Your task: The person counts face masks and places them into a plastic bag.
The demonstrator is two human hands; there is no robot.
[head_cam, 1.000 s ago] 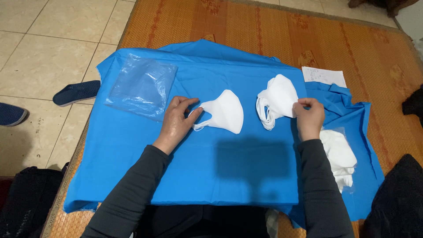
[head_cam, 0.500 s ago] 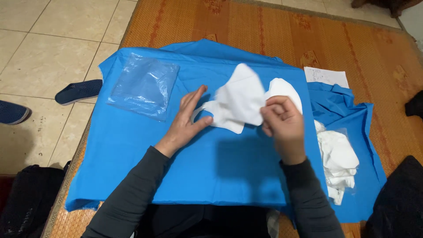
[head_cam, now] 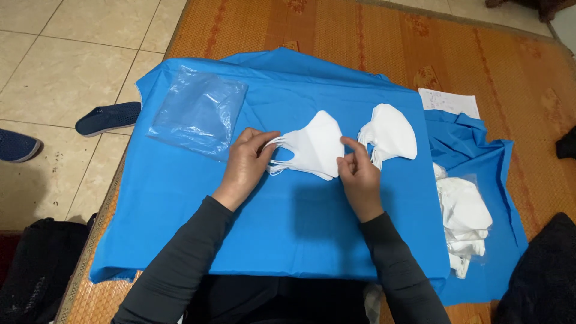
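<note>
White masks, stacked [head_cam: 312,150], are pinched at both ends; the left hand [head_cam: 247,162] grips the ear loops at nine o'clock, the right hand [head_cam: 355,174] clamps the edge at three o'clock; a second earlier the hands lay apart, each on a separate pile; the right has since carried masks across, so the stack seems to be growing; a second mask pile [head_cam: 390,133] remains at two o'clock, a clear plastic bag [head_cam: 198,111] at ten, bagged masks [head_cam: 465,219] at four, all on blue cloth [head_cam: 288,228].
</note>
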